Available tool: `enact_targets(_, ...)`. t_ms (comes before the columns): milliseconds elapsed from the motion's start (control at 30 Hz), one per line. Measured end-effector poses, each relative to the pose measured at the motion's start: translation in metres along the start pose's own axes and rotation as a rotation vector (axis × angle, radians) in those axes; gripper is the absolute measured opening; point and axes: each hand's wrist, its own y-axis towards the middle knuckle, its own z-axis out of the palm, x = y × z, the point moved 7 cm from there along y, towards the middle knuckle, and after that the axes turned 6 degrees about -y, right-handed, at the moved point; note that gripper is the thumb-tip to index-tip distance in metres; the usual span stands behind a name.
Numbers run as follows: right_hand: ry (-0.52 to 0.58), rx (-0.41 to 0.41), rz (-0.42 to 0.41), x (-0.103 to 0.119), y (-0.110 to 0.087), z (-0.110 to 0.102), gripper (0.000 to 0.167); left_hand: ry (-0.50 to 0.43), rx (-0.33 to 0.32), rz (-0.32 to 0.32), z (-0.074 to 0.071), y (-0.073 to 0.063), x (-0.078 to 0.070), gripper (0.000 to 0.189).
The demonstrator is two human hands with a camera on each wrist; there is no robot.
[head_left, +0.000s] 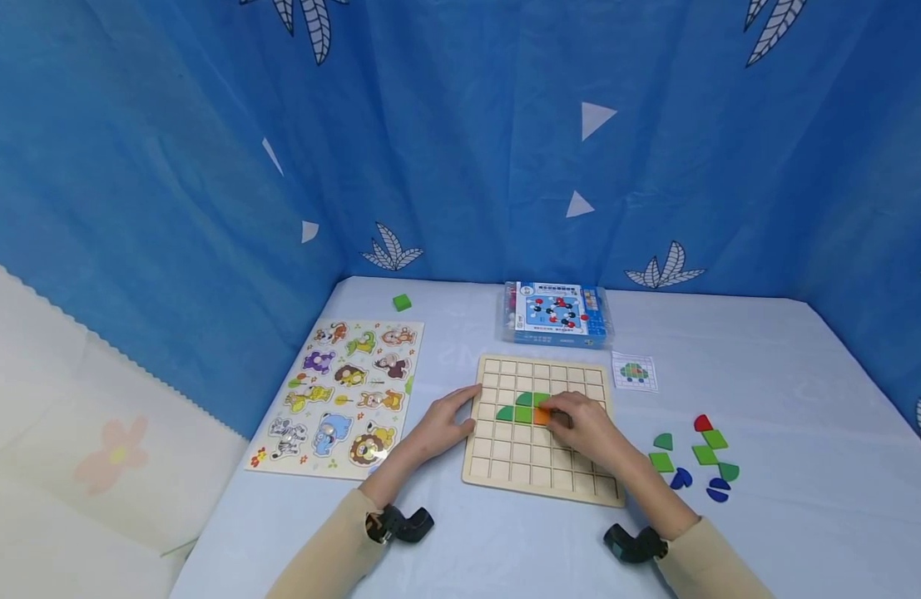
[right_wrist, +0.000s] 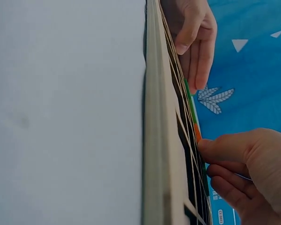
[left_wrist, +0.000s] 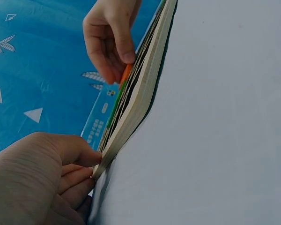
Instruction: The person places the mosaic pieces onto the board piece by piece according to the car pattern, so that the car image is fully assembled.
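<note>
A wooden grid board (head_left: 505,472) lies flat in front of me. Along its left edge rests my left hand (head_left: 439,426), its thumb and extended fingers touching the rim. My right hand (head_left: 589,426) is over the middle of the board and pinches an orange square tile (head_left: 541,417); the fingers hide part of it. Beside that tile in the grid are a green square (head_left: 523,414), another green square (head_left: 541,399) and green quarter-round tiles (head_left: 505,413). In the right wrist view the thumb (right_wrist: 210,147) touches the orange tile's edge.
Loose green, red and blue tiles (head_left: 705,455) lie right of the board. A pattern card (head_left: 635,372) is by its upper right corner, and a boxed model set (head_left: 556,314) behind. An animal puzzle (head_left: 340,399) lies left; one green tile (head_left: 402,302) sits farther back.
</note>
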Motion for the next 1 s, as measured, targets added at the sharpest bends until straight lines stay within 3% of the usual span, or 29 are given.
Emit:
enact_targets(267, 0.038, 0.01, -0.011, 0.002, -0.001, -0.002, 0.031, -0.008, 0.0, 0.003, 0.001, 0.001, -0.001, 0.058)
enact_targets(467, 0.186, 0.022, 0.071, -0.007, -0.003, -0.018, 0.029, -0.012, 0.007, 0.001, 0.002, 0.001, -0.002, 0.058)
enact_targets(567, 0.193, 0.01, 0.125, -0.02, -0.007, -0.032, 0.031, -0.013, 0.008, -0.006, 0.003, 0.002, -0.001, 0.059)
enact_targets(667, 0.176, -0.009, 0.18, -0.043, -0.015, -0.05, 0.033, -0.011, 0.011, -0.014, 0.003, 0.001, 0.0, 0.058)
enact_targets(900, -0.002, -0.154, 0.338, -0.165, -0.059, -0.067, 0.038, -0.002, 0.007, -0.018, 0.002, 0.0, -0.001, 0.058)
enact_targets(1000, -0.005, -0.167, 0.394, -0.193, -0.078, -0.077, 0.039, -0.002, 0.002, -0.021, 0.001, 0.0, 0.0, 0.058)
